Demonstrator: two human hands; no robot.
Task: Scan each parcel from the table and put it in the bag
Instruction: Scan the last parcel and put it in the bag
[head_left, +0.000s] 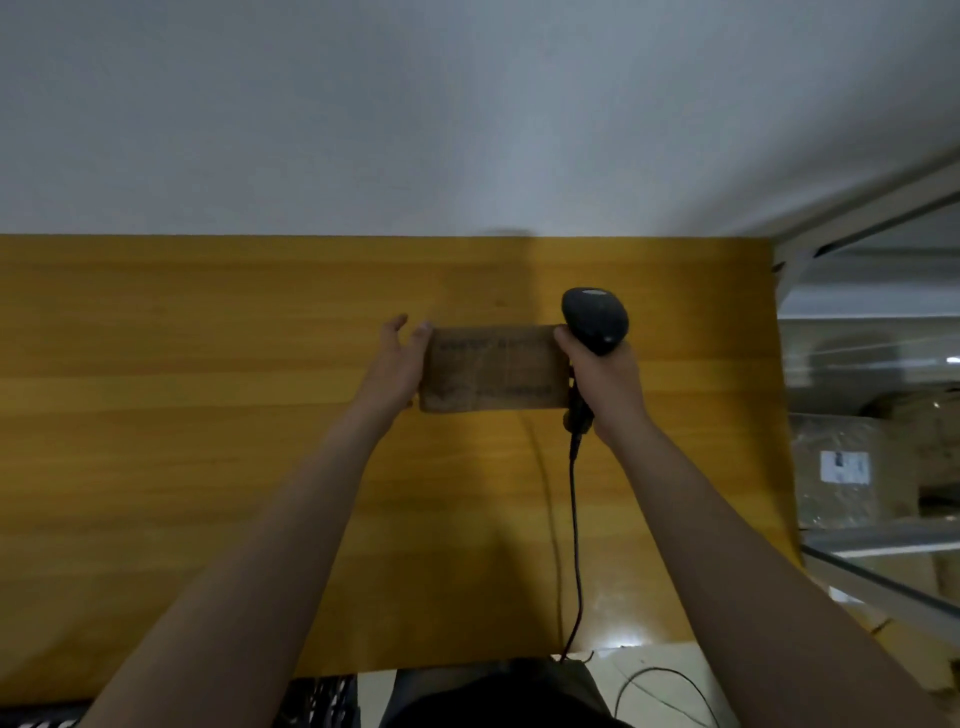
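Brown parcel (493, 369) held between both grips over the yellow wooden surface (182, 415), long side level, printed face toward the camera, print too blurred to read. Left grip (397, 364) at the parcel's left end, fingers nearly straight and a little spread, palm pressed against that end. Right grip (605, 384) curled tight around the handle of a black scanner (595, 319), one fingertip touching the parcel's upper right corner. Scanner head just above that corner. Black cable (574, 519) hanging from the handle toward the near edge. White wall (415, 104) behind. At the right, a wrapped package (841, 467) with a white label, blurred.
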